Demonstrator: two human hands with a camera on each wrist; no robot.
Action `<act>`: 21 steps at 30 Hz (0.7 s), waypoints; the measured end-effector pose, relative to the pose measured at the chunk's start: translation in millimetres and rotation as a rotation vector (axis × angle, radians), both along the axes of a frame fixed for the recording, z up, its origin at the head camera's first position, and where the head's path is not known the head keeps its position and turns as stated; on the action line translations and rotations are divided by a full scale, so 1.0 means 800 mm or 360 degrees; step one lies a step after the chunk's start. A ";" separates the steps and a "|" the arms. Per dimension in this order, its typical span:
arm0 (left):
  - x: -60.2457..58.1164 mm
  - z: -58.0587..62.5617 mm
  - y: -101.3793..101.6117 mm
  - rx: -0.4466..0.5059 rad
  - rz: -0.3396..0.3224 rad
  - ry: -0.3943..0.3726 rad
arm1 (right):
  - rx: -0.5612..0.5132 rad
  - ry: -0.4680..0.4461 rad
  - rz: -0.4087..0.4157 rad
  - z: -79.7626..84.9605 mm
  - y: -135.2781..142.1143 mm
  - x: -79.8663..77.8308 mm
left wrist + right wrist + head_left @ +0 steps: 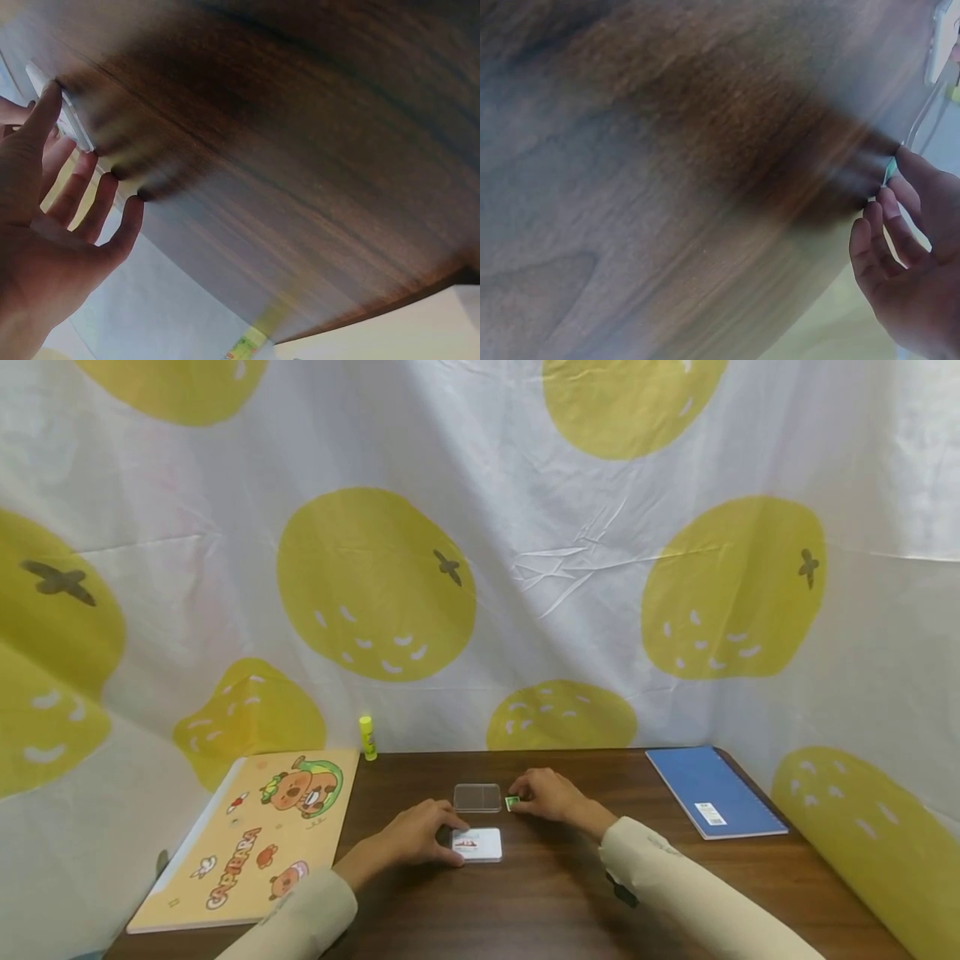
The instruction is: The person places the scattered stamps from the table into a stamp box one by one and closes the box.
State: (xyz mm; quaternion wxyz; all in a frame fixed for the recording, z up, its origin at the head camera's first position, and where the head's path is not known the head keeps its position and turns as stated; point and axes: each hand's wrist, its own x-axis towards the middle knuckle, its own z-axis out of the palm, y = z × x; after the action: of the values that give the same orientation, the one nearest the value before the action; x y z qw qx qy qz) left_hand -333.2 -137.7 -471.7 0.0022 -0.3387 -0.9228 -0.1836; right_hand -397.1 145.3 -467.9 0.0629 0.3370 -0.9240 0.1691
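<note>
My left hand [422,833] grips the left end of a small white rectangular box [483,843] with a red print, thumb on the near side and fingers on the far side. In the left wrist view the thumb and fingertips meet the edges of this box [73,127], and the other fingers spread over the table. Just beyond the box lies a clear plastic lid [477,797]. To its right, my right hand [551,793] pinches a small green square with a white border [512,803] close over the table. Thumb and fingertips partly cover this green square [889,171] in the right wrist view.
A yellow capybara-printed folder [251,835] lies on the left of the dark wooden table [540,902]. On the right is a blue notebook [708,789]. A yellow-green glue stick [367,739] stands at the back edge, before a fruit-patterned curtain [525,610].
</note>
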 end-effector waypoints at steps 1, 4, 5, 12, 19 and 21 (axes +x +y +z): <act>0.000 0.000 0.000 0.0002 -0.0001 0.0002 | 0.0008 0.0015 0.0016 0.000 0.000 0.001; 0.000 -0.001 -0.001 0.0005 -0.0003 0.0005 | 0.0018 0.0024 0.0057 0.002 -0.001 0.007; 0.001 -0.001 -0.001 0.0003 -0.0002 0.0004 | 0.0018 0.0016 0.0069 0.004 -0.001 0.009; 0.003 0.002 0.000 0.0010 -0.0008 0.0017 | 0.0015 -0.0036 0.0132 0.010 0.001 0.027; 0.004 0.002 0.000 0.0023 -0.0026 0.0021 | 0.0021 0.0003 0.0171 0.007 0.003 0.037; 0.003 0.003 0.000 0.0026 -0.0025 0.0029 | 0.0018 0.0026 0.0182 0.007 0.003 0.038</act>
State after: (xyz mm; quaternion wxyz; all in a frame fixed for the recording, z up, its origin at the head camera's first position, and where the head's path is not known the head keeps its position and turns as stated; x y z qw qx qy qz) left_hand -330.6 -137.3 -469.0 0.0118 -0.3476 -0.9185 -0.1880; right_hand -366.8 148.1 -462.6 0.0588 0.3909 -0.9037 0.1645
